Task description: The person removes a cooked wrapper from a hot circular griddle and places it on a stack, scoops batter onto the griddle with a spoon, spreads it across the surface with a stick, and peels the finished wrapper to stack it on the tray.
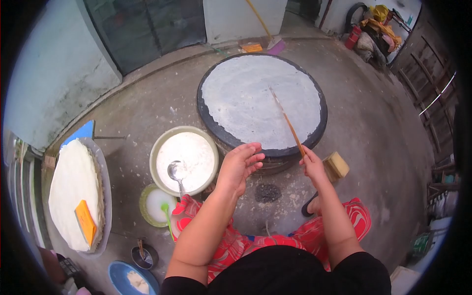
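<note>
A large round black griddle [322,123] stands in front of me, with a thin pale sheet of batter [246,93] spread over most of its top. My right hand [313,165] is closed around the brown handle of a long thin spatula [290,124], whose narrow tip lies over the middle of the sheet. At the griddle's near edge, my left hand [242,164] is raised with fingers apart and nothing in it. Left of that hand stands a wide tub [154,164] of white batter, a metal ladle [173,170] resting in it.
A stack of white flat sheets [73,191] with an orange scraper [85,221] on top lies at left. Near my knee are a green bowl [144,209] with a green brush, a dark pot [152,260] and a blue basin [118,270]. A yellowish block [337,166] sits right of the griddle.
</note>
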A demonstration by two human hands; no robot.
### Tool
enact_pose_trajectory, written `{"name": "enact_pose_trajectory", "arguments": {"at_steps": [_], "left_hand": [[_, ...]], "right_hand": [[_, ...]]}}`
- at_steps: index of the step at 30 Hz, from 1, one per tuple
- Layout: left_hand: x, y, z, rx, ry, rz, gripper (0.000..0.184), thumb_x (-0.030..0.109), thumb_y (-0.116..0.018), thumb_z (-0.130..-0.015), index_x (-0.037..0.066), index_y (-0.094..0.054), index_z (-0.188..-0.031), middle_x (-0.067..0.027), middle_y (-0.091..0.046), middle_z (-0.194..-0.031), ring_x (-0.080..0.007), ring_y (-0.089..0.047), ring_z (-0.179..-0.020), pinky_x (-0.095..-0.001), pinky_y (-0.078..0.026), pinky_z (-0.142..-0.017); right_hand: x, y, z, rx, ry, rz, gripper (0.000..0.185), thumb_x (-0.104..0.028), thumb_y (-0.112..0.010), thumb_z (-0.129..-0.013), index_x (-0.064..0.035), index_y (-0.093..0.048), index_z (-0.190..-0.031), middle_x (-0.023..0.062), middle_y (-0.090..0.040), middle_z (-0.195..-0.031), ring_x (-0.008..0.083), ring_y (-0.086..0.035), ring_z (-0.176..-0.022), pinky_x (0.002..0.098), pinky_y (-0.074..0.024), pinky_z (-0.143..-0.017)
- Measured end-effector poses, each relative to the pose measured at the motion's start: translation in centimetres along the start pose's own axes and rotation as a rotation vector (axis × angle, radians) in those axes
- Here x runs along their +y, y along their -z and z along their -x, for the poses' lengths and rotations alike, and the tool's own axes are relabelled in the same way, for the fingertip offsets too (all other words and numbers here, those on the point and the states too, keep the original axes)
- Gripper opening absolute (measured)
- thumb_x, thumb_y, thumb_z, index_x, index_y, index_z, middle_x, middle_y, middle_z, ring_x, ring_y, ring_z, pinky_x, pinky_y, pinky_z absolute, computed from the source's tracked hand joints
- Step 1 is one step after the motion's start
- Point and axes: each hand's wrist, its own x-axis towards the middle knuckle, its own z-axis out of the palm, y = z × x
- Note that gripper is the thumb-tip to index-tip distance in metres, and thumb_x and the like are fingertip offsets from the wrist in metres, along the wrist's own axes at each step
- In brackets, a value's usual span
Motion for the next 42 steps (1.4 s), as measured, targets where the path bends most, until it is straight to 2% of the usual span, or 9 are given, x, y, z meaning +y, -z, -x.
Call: {"name": "enact_pose_trajectory", "arguments": {"at_steps": [4,8,14,17,22,24,33,39,42], "left_hand": [[-0.3,-0.1,-0.1,-0.016,0.002,-0.010,0.026,0.012,-0.047,-0.084,-0.003,-0.051,-0.104,-0.0109,-0.056,-0.099,-0.0184,-0.056,-0.087,-0.0297,-0.047,-0.073],[-0.3,-0.1,0.0,-0.013,0.016,-0.005,0.025,0.012,-0.048,-0.084,-0.003,-0.051,-0.104,-0.0110,-0.056,-0.100,-0.0182,-0.056,-0.087,-0.0296,-0.047,-0.072],[-0.2,-0.1,0.0,-0.010,-0.002,0.003,0.024,0.011,-0.049,-0.083,-0.003,-0.052,-0.103,-0.0108,-0.057,-0.099,-0.0179,-0.057,-0.085,-0.0291,-0.047,-0.072],[-0.3,-0.2,0.0,-0.006,0.004,0.002,0.025,0.011,-0.049,-0.083,-0.003,-0.052,-0.103,-0.0108,-0.057,-0.098,-0.0181,-0.057,-0.085,-0.0290,-0.047,-0.072],[-0.2,-0.3,0.1,-0.011,0.017,-0.002,0.025,0.012,-0.049,-0.083,-0.003,-0.052,-0.103,-0.0107,-0.056,-0.099,-0.0184,-0.057,-0.085,-0.0291,-0.048,-0.071],[-0.4,-0.2,0.0,-0.014,0.013,0.002,0.025,0.011,-0.049,-0.083,-0.003,-0.051,-0.103,-0.0108,-0.056,-0.099,-0.0185,-0.057,-0.085,-0.0292,-0.048,-0.072],[-0.1,0.0,0.0,-0.012,-0.007,0.010,0.026,0.011,-0.049,-0.083,-0.004,-0.050,-0.104,-0.0119,-0.056,-0.100,-0.0191,-0.057,-0.085,-0.0299,-0.048,-0.071],[0.1,-0.2,0.2,-0.015,-0.006,0.009,0.026,0.011,-0.048,-0.083,-0.004,-0.051,-0.104,-0.0114,-0.056,-0.100,-0.0187,-0.057,-0.086,-0.0296,-0.048,-0.072],[0.1,-0.1,0.1,-0.018,-0.005,0.004,0.026,0.012,-0.049,-0.083,-0.003,-0.051,-0.104,-0.0112,-0.056,-0.100,-0.0186,-0.057,-0.086,-0.0295,-0.047,-0.072]], "right_hand": [[0.6,1.2,-0.2,0.228,0.455,0.743,0.038,-0.014,-0.045,-0.084,-0.0188,-0.049,-0.121,0.0140,-0.057,-0.080,0.0277,-0.058,-0.068,0.0358,-0.0464,-0.060],[-1.9,1.7,0.9,0.326,0.379,1.112,0.041,-0.014,-0.048,-0.081,-0.0211,-0.048,-0.121,0.0161,-0.054,-0.081,0.0332,-0.056,-0.071,0.0396,-0.0448,-0.063],[0.1,1.0,-0.4,0.250,0.534,0.725,0.034,-0.008,-0.047,-0.081,-0.0149,-0.057,-0.112,0.0153,-0.060,-0.084,0.0289,-0.059,-0.073,0.0351,-0.0453,-0.067],[-0.3,0.9,-0.2,0.094,0.203,0.094,0.031,-0.008,-0.046,-0.082,-0.0087,-0.055,-0.112,0.0105,-0.063,-0.091,0.0163,-0.059,-0.076,0.0263,-0.0444,-0.068],[-0.2,0.4,0.6,0.014,0.496,0.368,0.032,-0.011,-0.043,-0.086,-0.0090,-0.053,-0.116,0.0036,-0.060,-0.080,0.0102,-0.053,-0.062,0.0216,-0.0444,-0.059],[-3.5,0.1,2.4,-0.322,-0.018,-0.117,0.034,-0.012,-0.036,-0.091,-0.0089,-0.044,-0.124,0.0047,-0.057,-0.076,0.0081,-0.047,-0.054,0.0206,-0.0389,-0.047],[-2.4,-2.2,-2.5,-0.153,-0.076,-0.240,0.037,-0.016,-0.029,-0.093,-0.0104,-0.035,-0.129,0.0084,-0.057,-0.079,0.0095,-0.044,-0.048,0.0215,-0.0386,-0.041],[-3.4,-5.0,-5.2,-0.049,-0.005,0.042,0.036,-0.019,-0.041,-0.089,-0.0098,-0.044,-0.123,0.0093,-0.058,-0.074,0.0168,-0.051,-0.050,0.0293,-0.0440,-0.046],[-2.4,-6.1,-6.7,0.143,0.460,0.965,0.034,-0.018,-0.043,-0.085,-0.0093,-0.050,-0.117,0.0143,-0.058,-0.075,0.0295,-0.057,-0.059,0.0401,-0.0469,-0.056]]}}
